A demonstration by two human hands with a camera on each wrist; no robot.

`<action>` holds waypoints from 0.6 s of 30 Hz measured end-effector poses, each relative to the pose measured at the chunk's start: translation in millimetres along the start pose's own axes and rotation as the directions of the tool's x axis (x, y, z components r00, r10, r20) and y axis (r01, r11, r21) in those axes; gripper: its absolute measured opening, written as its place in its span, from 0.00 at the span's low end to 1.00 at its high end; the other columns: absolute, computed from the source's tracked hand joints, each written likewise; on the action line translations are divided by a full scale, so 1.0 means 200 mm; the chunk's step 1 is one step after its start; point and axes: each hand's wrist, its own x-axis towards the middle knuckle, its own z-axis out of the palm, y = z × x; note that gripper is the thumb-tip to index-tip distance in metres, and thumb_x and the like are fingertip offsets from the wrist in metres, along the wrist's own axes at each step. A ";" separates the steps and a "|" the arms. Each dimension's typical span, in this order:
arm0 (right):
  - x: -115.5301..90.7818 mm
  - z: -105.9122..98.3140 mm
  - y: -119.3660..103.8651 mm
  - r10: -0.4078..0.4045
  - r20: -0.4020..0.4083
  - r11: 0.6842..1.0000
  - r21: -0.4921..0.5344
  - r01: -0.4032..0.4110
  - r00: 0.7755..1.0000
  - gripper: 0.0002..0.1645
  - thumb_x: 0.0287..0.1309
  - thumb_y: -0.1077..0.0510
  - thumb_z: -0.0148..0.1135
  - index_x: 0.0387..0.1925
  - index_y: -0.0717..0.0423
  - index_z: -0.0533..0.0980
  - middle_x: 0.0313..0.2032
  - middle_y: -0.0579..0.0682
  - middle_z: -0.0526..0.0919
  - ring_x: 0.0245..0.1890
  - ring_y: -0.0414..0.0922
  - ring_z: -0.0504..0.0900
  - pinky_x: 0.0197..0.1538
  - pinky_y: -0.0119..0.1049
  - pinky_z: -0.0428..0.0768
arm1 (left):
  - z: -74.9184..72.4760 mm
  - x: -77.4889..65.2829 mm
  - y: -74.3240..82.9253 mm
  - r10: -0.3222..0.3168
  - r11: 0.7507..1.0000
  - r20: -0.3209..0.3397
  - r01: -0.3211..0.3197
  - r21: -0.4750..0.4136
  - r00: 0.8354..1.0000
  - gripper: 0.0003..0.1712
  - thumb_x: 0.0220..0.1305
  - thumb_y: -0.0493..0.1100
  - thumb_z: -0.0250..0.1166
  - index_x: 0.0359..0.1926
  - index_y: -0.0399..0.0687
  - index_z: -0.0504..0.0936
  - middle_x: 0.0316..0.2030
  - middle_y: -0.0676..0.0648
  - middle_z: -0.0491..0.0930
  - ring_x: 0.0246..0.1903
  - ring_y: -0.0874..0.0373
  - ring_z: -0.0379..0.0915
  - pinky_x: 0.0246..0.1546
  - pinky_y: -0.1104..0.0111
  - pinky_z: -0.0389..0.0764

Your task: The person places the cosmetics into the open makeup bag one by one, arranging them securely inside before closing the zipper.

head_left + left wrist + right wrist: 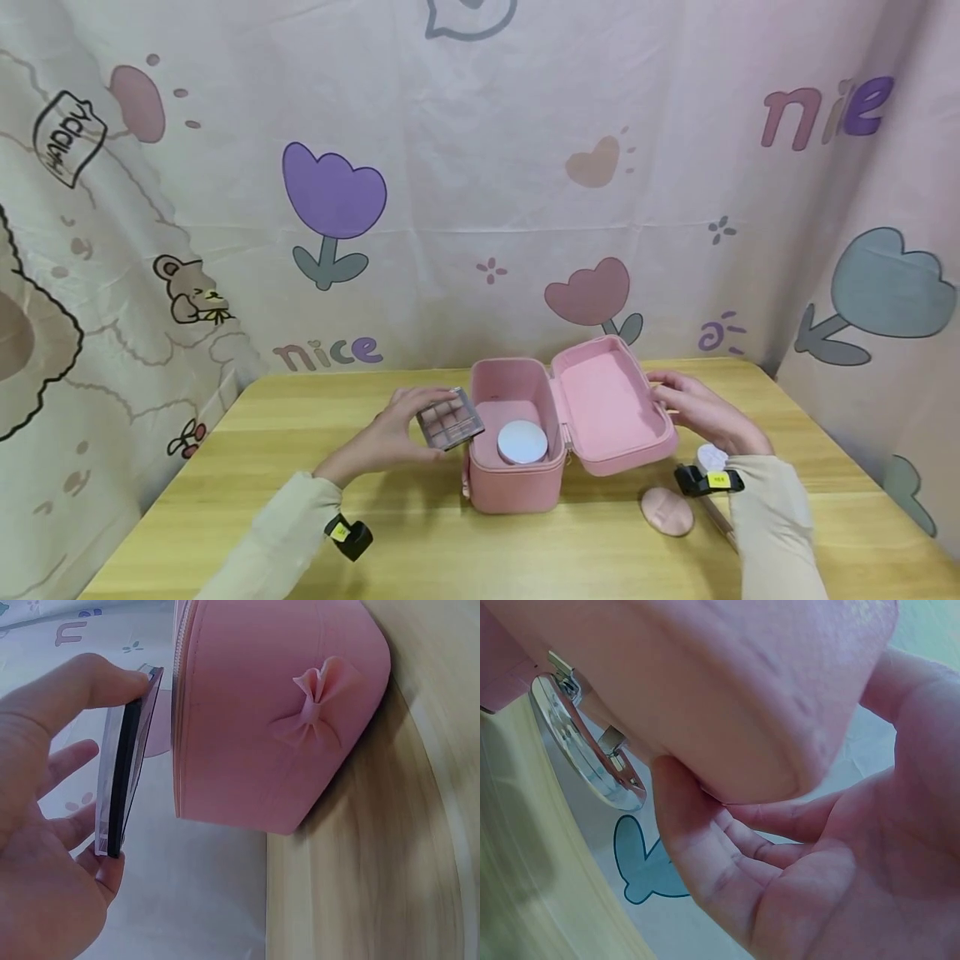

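Note:
My left hand (393,429) pinches an eyeshadow palette (450,419) between thumb and fingers, beside the left rim of a pink cosmetic case (516,490). In the left wrist view the palette (124,772) appears edge-on, apart from the case wall with its bow (311,712). The case stands open, and a round white compact (522,442) sits inside it. At the right, my right hand (701,408) holds the outer edge of the raised lid (611,400). The right wrist view shows its fingers (697,832) against the lid's edge, beside a metal-fitted handle (585,742).
On the wooden table (600,558), a round powder puff (667,511) lies right of the case. A small white item (711,458) and a slim brush-like stick (718,521) lie partly hidden under my right wrist. A printed curtain (465,183) hangs behind the table.

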 end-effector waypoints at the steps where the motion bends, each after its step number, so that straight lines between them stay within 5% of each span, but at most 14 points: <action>1: 0.00 0.00 0.00 0.002 -0.001 1.000 -0.001 -0.002 1.000 0.33 0.67 0.59 0.45 0.64 0.79 0.52 0.56 0.70 0.67 0.48 0.48 0.74 0.50 0.41 0.77 | 0.01 0.01 0.00 -0.001 1.000 -0.002 0.001 0.002 1.000 0.41 0.40 0.35 0.75 0.61 0.40 0.74 0.60 0.39 0.71 0.49 0.49 0.58 0.47 0.55 0.69; 18: 0.00 0.00 0.00 0.004 0.000 1.000 -0.005 -0.004 1.000 0.34 0.68 0.59 0.44 0.66 0.78 0.51 0.58 0.71 0.65 0.50 0.51 0.73 0.53 0.44 0.76 | 0.04 0.07 0.04 -0.031 0.999 0.042 0.032 -0.022 0.999 0.42 0.43 0.39 0.74 0.64 0.45 0.73 0.61 0.43 0.70 0.53 0.47 0.58 0.47 0.47 0.71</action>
